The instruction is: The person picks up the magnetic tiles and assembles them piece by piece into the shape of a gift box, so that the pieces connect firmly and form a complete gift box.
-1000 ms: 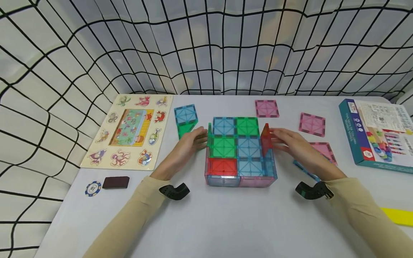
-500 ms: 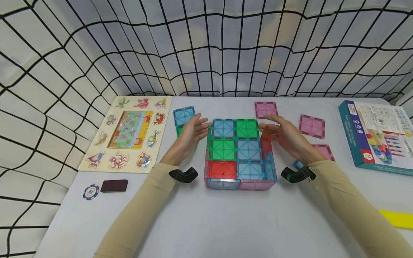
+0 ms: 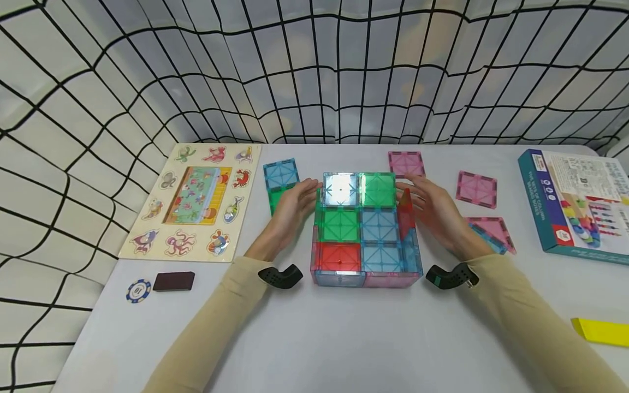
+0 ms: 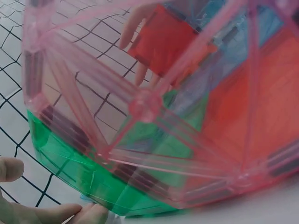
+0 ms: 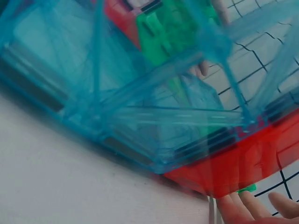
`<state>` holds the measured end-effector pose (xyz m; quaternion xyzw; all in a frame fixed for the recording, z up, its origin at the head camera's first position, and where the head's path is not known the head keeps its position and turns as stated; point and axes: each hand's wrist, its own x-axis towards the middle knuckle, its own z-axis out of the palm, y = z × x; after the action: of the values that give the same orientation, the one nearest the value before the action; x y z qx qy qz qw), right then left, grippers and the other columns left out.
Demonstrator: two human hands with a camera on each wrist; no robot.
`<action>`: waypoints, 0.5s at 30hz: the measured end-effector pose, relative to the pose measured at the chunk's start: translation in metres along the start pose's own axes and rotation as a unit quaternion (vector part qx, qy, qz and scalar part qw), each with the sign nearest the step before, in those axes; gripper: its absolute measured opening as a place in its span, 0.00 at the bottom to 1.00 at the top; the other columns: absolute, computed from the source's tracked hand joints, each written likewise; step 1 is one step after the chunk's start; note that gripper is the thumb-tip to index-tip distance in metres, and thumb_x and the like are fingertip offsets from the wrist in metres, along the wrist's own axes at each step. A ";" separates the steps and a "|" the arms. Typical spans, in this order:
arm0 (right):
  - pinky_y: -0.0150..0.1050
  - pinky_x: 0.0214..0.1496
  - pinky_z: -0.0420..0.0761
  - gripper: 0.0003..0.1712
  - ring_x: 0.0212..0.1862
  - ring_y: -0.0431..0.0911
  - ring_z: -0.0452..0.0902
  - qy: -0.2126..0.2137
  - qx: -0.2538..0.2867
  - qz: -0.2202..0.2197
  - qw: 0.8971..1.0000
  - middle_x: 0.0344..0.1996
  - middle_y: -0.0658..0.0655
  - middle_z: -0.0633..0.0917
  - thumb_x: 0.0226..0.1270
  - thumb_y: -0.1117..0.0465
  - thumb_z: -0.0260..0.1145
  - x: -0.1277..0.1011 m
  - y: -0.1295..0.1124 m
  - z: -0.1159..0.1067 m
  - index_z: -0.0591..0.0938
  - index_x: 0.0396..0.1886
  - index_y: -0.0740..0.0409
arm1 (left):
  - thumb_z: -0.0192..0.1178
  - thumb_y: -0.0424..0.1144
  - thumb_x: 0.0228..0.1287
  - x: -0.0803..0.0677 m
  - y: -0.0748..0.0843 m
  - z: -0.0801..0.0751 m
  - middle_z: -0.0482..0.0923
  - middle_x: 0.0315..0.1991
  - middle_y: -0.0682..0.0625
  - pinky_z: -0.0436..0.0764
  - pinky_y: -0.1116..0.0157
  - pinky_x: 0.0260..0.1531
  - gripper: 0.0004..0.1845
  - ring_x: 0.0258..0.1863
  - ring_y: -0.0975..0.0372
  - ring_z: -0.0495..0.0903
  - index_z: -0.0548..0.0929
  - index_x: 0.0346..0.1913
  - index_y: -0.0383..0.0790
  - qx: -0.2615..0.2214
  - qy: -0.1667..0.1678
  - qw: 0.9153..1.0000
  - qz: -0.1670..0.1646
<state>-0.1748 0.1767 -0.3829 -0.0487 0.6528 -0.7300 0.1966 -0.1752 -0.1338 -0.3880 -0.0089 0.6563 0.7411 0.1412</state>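
An open-topped box of see-through magnetic tiles stands mid-table, its floor blue, green and red squares. My left hand is beside its left wall, fingers extended forward near the green wall tile. On the other side, my right hand has extended fingers at the red wall tile; whether they touch it I cannot tell. A pink wall tile fills the left wrist view, with left fingers low beside the green one. In the right wrist view a blue wall tile is close, with right fingers below the red one.
Pink tiles lie behind and right; a blue tile lies left. Around them are a sea-animal puzzle board, poker chip, dark brown block, boxed product and yellow piece. Black netting surrounds the table.
My right hand has moved back and inward along the red wall tile. My left hand has shifted slightly forward along the left side. The tile box stays about where it was.
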 end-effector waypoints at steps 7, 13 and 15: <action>0.52 0.84 0.49 0.37 0.82 0.56 0.51 0.018 -0.029 -0.006 0.999 0.78 0.65 0.62 0.88 0.45 0.44 -0.002 0.001 0.004 0.57 0.84 0.63 | 0.39 0.44 0.86 0.001 -0.002 0.001 0.67 0.76 0.40 0.61 0.61 0.77 0.28 0.77 0.53 0.63 0.65 0.78 0.29 -0.026 0.015 0.999 0.014; 0.48 0.84 0.52 0.37 0.81 0.54 0.53 0.010 -0.062 -0.018 0.998 0.78 0.63 0.63 0.88 0.45 0.42 -0.004 0.005 0.004 0.56 0.84 0.62 | 0.38 0.43 0.87 -0.001 -0.007 0.001 0.66 0.76 0.41 0.62 0.60 0.77 0.27 0.73 0.52 0.66 0.68 0.77 0.32 -0.029 0.003 0.999 0.033; 0.46 0.83 0.52 0.38 0.82 0.52 0.52 0.012 -0.065 -0.013 0.998 0.80 0.62 0.61 0.88 0.43 0.42 -0.006 0.006 0.005 0.54 0.85 0.61 | 0.37 0.43 0.87 -0.003 -0.010 0.000 0.65 0.76 0.41 0.62 0.59 0.77 0.27 0.74 0.53 0.65 0.67 0.78 0.33 -0.023 -0.001 0.999 0.036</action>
<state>-0.1666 0.1740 -0.3872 -0.0610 0.7005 -0.6891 0.1755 -0.1700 -0.1335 -0.3971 0.0123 0.6389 0.7605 0.1152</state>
